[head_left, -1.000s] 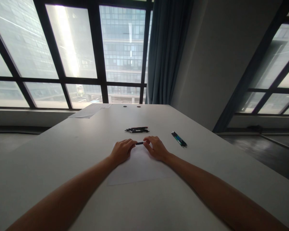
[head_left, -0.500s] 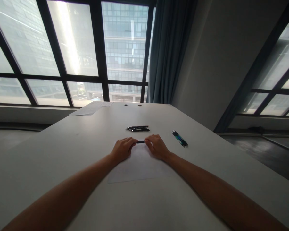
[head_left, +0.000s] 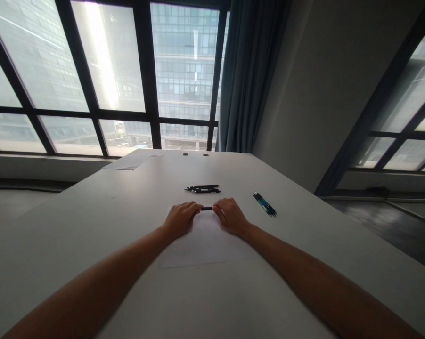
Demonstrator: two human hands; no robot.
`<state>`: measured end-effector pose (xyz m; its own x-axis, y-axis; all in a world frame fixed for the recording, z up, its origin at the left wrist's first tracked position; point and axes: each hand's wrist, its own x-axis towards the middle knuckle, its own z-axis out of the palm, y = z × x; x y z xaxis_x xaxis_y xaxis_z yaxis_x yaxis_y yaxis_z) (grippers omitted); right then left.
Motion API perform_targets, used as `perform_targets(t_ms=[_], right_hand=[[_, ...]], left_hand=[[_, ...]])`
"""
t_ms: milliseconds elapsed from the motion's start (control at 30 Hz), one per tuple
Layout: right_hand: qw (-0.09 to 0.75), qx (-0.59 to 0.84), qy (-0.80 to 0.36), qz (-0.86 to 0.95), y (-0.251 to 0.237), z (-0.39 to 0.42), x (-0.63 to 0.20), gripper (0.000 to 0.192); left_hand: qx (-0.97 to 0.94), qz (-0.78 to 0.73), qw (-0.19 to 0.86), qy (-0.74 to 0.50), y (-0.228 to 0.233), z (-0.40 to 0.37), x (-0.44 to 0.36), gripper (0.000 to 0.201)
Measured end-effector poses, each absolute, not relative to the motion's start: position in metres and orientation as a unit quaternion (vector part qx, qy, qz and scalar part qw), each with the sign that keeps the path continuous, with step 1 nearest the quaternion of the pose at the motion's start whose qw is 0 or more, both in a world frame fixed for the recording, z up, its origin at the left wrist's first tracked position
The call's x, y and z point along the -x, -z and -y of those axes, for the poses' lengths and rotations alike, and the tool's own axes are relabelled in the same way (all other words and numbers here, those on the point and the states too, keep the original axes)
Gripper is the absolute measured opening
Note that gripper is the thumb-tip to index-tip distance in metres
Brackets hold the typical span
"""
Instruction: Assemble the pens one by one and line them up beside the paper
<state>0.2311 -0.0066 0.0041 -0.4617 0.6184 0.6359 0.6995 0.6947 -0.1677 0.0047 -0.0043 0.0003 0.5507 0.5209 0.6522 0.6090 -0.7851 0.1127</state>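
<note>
Mostly hidden, short dark pen (head_left: 207, 208), slim, level, held between both hands

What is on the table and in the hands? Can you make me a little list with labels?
left hand: grips one end of a short black pen
right hand: grips its other end
under hands: white paper sheet
behind hands: bunch of black pens
right side: blue-green pens
far corner: more papers
surface: white table

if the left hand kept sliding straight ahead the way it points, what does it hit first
Most likely the black pens lying just beyond the left hand, which grips a dark pen together with the right hand. Depth is hard to judge.
</note>
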Motion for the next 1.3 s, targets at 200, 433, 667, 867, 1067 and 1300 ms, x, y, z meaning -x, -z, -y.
perform_targets(t_ms=[200, 433, 667, 867, 1067, 1300], right_hand=[[0.329, 0.370, 0.088, 0.864, -0.006, 0.008, -0.231, 0.033], [0.353, 0.412, 0.075, 0.837, -0.004, 0.007, -0.227, 0.031], [0.489, 0.427, -0.013, 0.760, -0.007, 0.006, -0.231, 0.036], [0.522, 0.390, -0.192, 0.733, -0.011, 0.005, -0.222, 0.029], [0.529, 0.345, -0.277, 0.725, -0.018, 0.009, -0.210, 0.030], [0.591, 0.385, -0.138, 0.695, -0.020, 0.013, -0.215, 0.025]], left_hand=[[0.881, 0.308, 0.074, 0.352, 0.000, 0.004, -0.005, 0.021], [0.875, 0.306, 0.093, 0.363, -0.003, 0.006, -0.007, 0.022], [0.853, 0.361, 0.118, 0.358, -0.001, 0.001, -0.007, 0.023], [0.872, 0.331, 0.096, 0.347, 0.003, -0.001, -0.006, 0.025], [0.886, 0.313, 0.089, 0.331, 0.003, -0.001, -0.007, 0.030], [0.878, 0.359, 0.072, 0.309, 0.000, 0.003, -0.010, 0.025]])
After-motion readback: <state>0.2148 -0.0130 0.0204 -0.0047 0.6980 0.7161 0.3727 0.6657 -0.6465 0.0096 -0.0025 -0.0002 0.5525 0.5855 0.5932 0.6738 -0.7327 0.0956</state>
